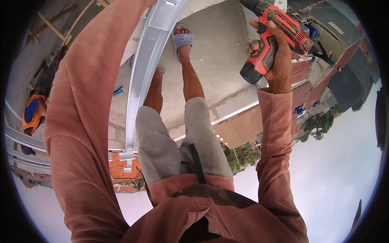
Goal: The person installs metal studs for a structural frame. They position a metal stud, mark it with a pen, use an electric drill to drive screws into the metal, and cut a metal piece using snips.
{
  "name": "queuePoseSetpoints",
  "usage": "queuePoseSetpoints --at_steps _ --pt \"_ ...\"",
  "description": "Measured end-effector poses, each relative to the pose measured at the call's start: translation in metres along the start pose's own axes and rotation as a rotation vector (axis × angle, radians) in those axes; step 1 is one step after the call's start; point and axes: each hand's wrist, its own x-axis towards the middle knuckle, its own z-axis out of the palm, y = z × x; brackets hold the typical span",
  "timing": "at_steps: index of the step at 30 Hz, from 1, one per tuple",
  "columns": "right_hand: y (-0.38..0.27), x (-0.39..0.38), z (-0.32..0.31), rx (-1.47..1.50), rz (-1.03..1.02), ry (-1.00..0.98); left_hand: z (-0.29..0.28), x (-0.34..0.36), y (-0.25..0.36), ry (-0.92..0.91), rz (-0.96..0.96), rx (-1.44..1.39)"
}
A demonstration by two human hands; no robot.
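My right hand (281, 67) is wrapped round the grip of a red and black cordless drill (265, 46) at the upper right. The drill's black chuck (254, 5) points to the upper left, and its battery end is toward me. My left arm (87, 81) reaches up past the top edge, where the left hand is cut off and its fingers are hidden. Beside that arm runs a long silver metal channel (139, 69), slanting from the top edge down past my left leg.
I stand in sandals (182, 39) on a concrete floor (219, 52). At the far left a person in an orange and blue top (33, 111) is near several metal profiles (26, 139). A small blue object (118, 91) lies near the channel. Roofs (344, 87) and trees (320, 125) appear beyond the edge.
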Motion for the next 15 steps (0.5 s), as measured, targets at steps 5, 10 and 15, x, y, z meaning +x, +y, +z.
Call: queuePoseSetpoints --at_steps 5,10,15 --pt "0.022 0.006 -0.011 -0.018 -0.024 0.014 0.003 -0.004 0.007 0.015 0.039 0.025" --pt "0.055 -0.013 -0.037 0.259 0.05 0.103 0.0 -0.002 0.006 -0.058 0.033 0.025" --pt "0.085 -0.038 -0.043 0.309 0.093 0.145 -0.008 -0.032 0.042 -0.049 0.08 -0.018"
